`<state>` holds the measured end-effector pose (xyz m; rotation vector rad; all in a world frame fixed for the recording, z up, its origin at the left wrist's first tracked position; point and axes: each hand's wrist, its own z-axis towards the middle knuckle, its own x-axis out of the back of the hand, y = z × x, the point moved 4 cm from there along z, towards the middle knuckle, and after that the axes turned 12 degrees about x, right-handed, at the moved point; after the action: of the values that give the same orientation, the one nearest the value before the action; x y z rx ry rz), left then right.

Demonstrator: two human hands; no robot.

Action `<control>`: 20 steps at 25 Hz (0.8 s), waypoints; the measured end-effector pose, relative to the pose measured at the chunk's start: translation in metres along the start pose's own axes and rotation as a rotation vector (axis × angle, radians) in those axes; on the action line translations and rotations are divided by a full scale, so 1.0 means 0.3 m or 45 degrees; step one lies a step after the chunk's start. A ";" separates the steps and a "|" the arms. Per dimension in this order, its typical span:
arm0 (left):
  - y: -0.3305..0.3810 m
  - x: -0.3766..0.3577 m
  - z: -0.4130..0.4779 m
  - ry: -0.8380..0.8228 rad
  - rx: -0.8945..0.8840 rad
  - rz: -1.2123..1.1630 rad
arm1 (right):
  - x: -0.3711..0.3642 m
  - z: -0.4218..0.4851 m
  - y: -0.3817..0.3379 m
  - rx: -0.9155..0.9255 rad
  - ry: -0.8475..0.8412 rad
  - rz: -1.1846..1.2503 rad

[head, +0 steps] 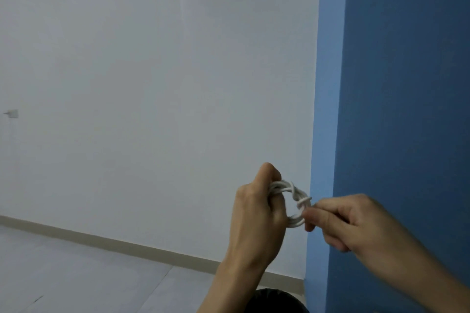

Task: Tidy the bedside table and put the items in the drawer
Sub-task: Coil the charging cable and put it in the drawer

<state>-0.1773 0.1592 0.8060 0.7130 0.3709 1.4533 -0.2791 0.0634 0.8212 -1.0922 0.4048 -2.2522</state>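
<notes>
Grey wall (152, 71) behind | left hand (256, 213) grips coiled white cable (292, 201) | right hand (353, 221) pinches its end

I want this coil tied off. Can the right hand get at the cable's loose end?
Probably yes. The right hand is pinching the loose end at the right side of the white cable coil. The left hand grips the opposite side, and nothing lies between.
</notes>
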 end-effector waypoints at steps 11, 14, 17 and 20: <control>0.045 0.003 0.032 -0.070 0.143 -0.091 | 0.044 0.007 0.008 -0.006 0.056 -0.045; 0.057 -0.016 0.034 -0.148 0.237 -0.313 | 0.049 0.016 0.019 -0.002 0.107 0.233; 0.075 -0.041 0.031 -0.241 0.286 -0.476 | 0.067 0.011 0.033 -0.016 0.178 0.490; 0.093 -0.059 0.023 -0.483 0.363 -0.684 | 0.087 0.001 0.025 0.019 0.255 0.515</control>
<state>-0.1963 0.1393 0.8257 1.0070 0.4366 0.7448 -0.2886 0.0411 0.8334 -0.7016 0.6294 -1.9996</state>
